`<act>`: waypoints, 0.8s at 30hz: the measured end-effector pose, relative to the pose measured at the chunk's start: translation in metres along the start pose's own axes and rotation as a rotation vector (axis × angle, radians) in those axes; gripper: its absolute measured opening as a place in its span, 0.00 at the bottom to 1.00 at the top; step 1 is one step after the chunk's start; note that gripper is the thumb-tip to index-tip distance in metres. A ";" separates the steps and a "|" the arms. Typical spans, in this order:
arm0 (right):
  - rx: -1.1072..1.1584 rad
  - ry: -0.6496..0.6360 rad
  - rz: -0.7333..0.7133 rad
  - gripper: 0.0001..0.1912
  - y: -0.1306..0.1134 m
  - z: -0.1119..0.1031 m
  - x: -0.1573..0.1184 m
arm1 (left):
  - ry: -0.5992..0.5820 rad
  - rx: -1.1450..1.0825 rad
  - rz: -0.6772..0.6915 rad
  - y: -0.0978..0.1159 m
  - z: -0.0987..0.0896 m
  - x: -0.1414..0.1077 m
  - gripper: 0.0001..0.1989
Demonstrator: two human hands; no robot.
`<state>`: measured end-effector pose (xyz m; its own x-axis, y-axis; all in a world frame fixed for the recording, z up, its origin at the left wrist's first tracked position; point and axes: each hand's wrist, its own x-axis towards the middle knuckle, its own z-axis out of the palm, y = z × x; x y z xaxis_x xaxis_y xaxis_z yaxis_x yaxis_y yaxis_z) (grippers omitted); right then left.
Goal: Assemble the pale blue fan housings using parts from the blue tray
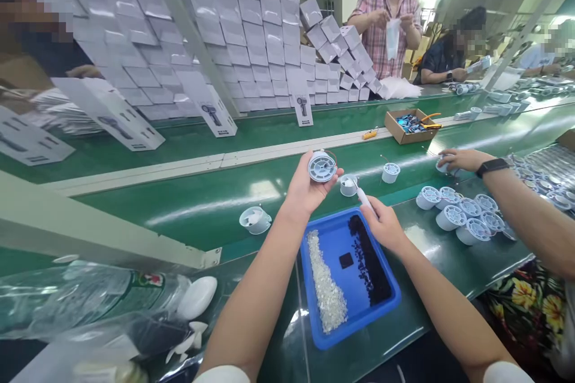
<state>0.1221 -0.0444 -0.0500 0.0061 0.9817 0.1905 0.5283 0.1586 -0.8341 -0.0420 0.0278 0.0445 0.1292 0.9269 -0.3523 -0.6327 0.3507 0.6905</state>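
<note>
A round light-blue spoked housing [322,166] with a thin reddish wire rests in my left hand [309,187], its fingers wrapped round it. My right hand [384,224] grips a white-handled tool [365,196], whose thin tip points up and left, beside a small white cup-shaped part [348,185] on the green belt. Below both hands lies a blue tray [330,341] with clear small pieces [327,287] on its left, black small pieces [371,263] on its right and a black square [345,260] between them.
Another housing [255,219] sits left on the belt, one [390,172] to the right. A person's hand [458,160] reaches in at right, near several grouped housings [469,209]. Stacked white boxes [251,24], a cardboard box [406,134] and a metal post [135,221] stand around.
</note>
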 end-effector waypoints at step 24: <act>-0.371 0.495 -0.690 0.34 -0.032 -0.031 -0.073 | -0.413 0.333 -0.291 -0.078 0.012 -0.081 0.28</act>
<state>0.1314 -0.1247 -0.0213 -0.0941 0.5118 0.8539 0.7872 0.5633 -0.2509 0.0064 -0.0732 0.0268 0.5892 0.7385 -0.3278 -0.2625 0.5587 0.7868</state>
